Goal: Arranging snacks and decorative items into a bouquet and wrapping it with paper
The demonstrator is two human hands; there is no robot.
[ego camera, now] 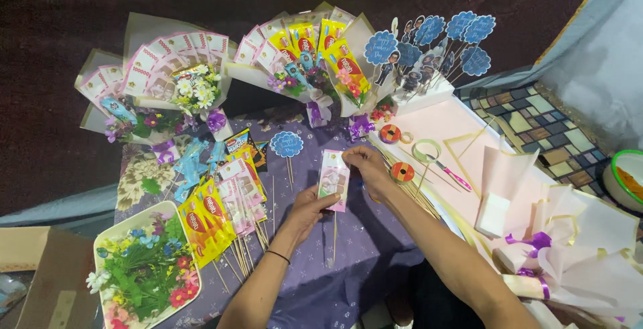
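We see both hands at frame centre over purple cloth [348, 249]. Left hand [309, 207] grips lower edge of pink banknote on stick [333, 180]; right hand [365, 166] pinches its top right corner. Yellow snack packets [204, 222] lie left, tape roll [402, 172] just right of the right hand.

Low table under purple star-print cloth [348, 262]: three wrapped bouquets [301, 54] along far edge, tray of artificial flowers [144, 269], skewered yellow snack packets [204, 222], tape rolls [390, 133], pink paper sheets [449, 128].
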